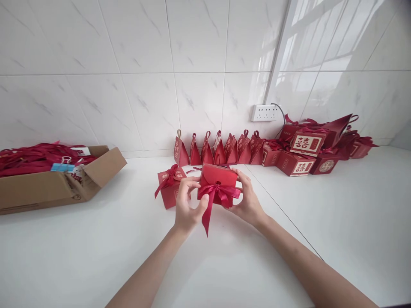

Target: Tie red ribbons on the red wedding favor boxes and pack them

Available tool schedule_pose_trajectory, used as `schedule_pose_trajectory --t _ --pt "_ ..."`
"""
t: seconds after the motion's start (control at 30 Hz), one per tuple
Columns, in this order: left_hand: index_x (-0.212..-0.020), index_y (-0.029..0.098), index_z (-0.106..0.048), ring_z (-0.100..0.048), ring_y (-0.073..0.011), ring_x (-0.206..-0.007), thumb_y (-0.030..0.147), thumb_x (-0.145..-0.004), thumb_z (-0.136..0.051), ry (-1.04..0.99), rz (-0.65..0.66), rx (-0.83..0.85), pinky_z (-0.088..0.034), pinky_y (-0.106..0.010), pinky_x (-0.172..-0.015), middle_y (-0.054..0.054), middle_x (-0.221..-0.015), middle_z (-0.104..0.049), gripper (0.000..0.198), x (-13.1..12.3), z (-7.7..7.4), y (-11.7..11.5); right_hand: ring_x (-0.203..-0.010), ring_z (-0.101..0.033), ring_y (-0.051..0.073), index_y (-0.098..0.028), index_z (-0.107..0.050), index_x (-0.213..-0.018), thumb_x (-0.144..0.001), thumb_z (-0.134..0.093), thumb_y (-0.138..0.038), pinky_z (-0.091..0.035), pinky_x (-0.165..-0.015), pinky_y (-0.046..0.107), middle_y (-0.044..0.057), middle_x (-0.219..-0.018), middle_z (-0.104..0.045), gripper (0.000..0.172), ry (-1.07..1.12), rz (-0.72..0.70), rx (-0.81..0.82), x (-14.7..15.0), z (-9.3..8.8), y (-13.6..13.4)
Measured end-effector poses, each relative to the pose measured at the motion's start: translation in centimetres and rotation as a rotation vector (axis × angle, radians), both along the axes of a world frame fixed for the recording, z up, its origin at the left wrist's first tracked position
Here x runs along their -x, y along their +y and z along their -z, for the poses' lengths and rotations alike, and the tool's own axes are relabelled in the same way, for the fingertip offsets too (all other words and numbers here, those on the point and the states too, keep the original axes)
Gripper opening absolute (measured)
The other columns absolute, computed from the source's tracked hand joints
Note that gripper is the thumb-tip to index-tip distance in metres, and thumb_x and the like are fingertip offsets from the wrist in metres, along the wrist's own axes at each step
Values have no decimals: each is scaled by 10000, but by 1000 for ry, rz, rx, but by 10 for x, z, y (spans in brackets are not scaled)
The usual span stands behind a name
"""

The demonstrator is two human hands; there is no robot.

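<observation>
One red box [210,174], in the head view, is between the left hand [189,206] and the right hand [251,202], near the middle. Both grips are clamped on it: the left with fingers at the nine o'clock side and thumb beside the bow [218,192], the right around the three o'clock side. One ribbon tail [208,220] hangs toward six o'clock above the white surface [205,265]; whether the box touches the surface, I cannot tell.

Taking that box as the clock's centre, a second box [168,196] with its own bow stands just beside it at nine; well apart, also at nine, lies a carton [48,190] of ribbons [41,158]. Seven bags [231,149] line the wall [144,107] at twelve, and a pile of boxes [305,147] sits between two and three.

The step in hand appears to be settling the bow, which looks tied. In my judgement, the next move calls for light, even pressure on the box's sides.
</observation>
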State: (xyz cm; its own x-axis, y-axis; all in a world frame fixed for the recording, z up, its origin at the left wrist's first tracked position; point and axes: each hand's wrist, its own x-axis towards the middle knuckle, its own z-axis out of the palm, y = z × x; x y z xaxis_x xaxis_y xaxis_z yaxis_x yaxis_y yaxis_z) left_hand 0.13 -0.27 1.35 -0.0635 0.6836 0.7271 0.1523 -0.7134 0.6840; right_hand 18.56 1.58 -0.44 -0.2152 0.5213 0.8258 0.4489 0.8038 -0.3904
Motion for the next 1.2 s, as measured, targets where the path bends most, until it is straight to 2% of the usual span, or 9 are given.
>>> schedule_pose_trajectory --t 0.13,0.27,0.37,0.43,0.53,0.63,0.83,1.0,1.2 --pt "-771 197 -529 -550 -196 -988 320 -809 -563 72 -82 -24 -481 -314 -782 -71 -998 -555 133 1 0 2 -1170 -472 292 -335 -92 -1428 -694 -706 -262 -582 -743 433 135 -1382 -343 959 -16 31 61 -4 1 2" --pt "-698 190 -506 -562 -130 -801 304 -855 -519 -11 -179 -17 -472 -246 -681 -25 -822 -554 195 -1 -7 4 -1213 -434 296 -331 -70 -1433 -700 -698 -254 -567 -794 448 140 -1410 -291 968 -80 -19 64 -4 1 1" --pt "-684 188 -476 -520 -104 -693 272 -860 -521 -11 -232 -94 -457 -226 -630 3 -732 -494 200 -2 -10 2 -1234 -417 292 -333 -71 -1434 -693 -700 -229 -563 -813 441 130 -1422 -276 978 -107 -47 77 -2 2 1" --pt "-697 189 -476 -493 -102 -682 245 -852 -539 81 -285 -189 -446 -222 -608 7 -732 -455 177 -2 -10 0 -1244 -408 294 -324 -68 -1436 -693 -697 -219 -565 -808 433 134 -1418 -284 979 -117 -55 81 -2 2 1" --pt "-721 193 -506 -466 -109 -709 236 -814 -604 334 -313 -442 -478 -273 -711 6 -767 -402 141 -3 -7 -6 -1236 -420 294 -315 -71 -1437 -707 -684 -231 -562 -807 432 139 -1410 -304 956 -123 -45 81 -2 3 2" --pt "-741 192 -532 -436 -106 -720 219 -788 -640 525 -284 -636 -454 -410 -910 10 -788 -361 120 -6 -5 -12 -1182 -474 297 -312 -68 -1434 -704 -701 -310 -531 -854 478 145 -1391 -335 966 -112 -12 79 -2 3 1" --pt "-738 210 -571 -379 -134 -783 215 -750 -677 508 -287 -640 -451 -466 -946 0 -815 -300 107 -10 -4 -15 -1188 -468 308 -322 -76 -1427 -711 -702 -391 -480 -911 526 146 -1391 -338 954 -94 -4 60 -1 2 -1" --pt "-712 205 -579 -373 -136 -788 206 -745 -678 505 -270 -644 -431 -480 -970 -1 -821 -294 104 -11 -4 -16 -1245 -401 313 -314 -68 -1426 -707 -708 -346 -477 -919 526 144 -1407 -313 963 -82 -30 49 -1 4 -1" --pt "-709 209 -575 -377 -131 -784 215 -745 -681 514 -277 -655 -417 -478 -985 4 -815 -299 112 -11 -5 -16 -1202 -442 298 -300 -97 -1428 -692 -714 -279 -484 -910 520 147 -1401 -323 962 -62 -49 84 -2 5 0"
